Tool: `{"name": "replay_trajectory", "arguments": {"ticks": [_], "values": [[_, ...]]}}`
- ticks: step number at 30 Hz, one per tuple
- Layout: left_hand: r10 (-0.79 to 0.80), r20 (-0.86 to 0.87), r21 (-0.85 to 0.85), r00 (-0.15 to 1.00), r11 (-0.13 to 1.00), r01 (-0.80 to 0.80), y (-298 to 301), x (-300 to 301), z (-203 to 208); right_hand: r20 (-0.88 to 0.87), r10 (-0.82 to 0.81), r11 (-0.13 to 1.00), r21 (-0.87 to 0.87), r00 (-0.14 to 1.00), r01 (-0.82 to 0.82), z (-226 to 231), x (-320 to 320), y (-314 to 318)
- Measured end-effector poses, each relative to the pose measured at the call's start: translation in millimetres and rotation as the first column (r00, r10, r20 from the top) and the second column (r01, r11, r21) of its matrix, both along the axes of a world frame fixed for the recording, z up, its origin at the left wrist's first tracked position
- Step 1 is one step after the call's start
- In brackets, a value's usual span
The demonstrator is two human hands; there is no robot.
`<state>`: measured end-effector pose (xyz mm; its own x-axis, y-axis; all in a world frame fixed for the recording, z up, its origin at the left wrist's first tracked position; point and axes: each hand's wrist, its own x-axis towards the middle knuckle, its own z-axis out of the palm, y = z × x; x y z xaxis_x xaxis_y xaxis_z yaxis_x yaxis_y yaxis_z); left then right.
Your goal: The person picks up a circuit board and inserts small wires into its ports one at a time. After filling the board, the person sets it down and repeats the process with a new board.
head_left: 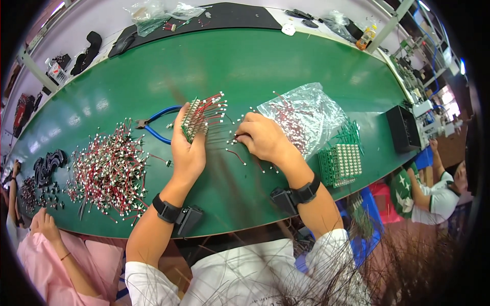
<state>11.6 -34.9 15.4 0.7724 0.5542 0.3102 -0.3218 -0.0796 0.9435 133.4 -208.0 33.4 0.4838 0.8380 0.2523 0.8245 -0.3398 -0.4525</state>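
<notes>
My left hand (188, 155) is closed around the edges of a green circuit board panel (192, 122), held tilted above the table. Rows of small white connectors cover the panel, and red wire leads stick out from its right side. My right hand (265, 136) is low over the table to the right, thumb and fingers pinched on what looks like a short red connector wire, mostly hidden by the fingertips. Loose connector wires (236, 155) lie scattered around those fingertips. Just right of them, a clear plastic bag (312, 104) holds many more red wires.
Blue-handled pliers (159, 136) lie left of my left hand. Farther left is a large pile of connector wires (109, 168). Stacked green panels (347, 160) stand at the right, with a black bin (402, 130) beyond. A co-worker's hand (45, 224) rests at the left table edge.
</notes>
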Motion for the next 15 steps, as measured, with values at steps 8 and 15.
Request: {"name": "replay_trajectory", "arguments": {"ticks": [8, 15], "values": [[-0.014, 0.000, -0.030, 1.000, 0.999, 0.014, -3, 0, 6, 0.186, -0.089, 0.987, 0.151, 0.979, 0.061, -13, -1, 9], [0.004, -0.008, -0.024, 1.000, 1.000, -0.004, -1, -2, 4, -0.189, -0.126, 0.837, 0.506, 0.974, 0.206, -6, 8, 10]]}}
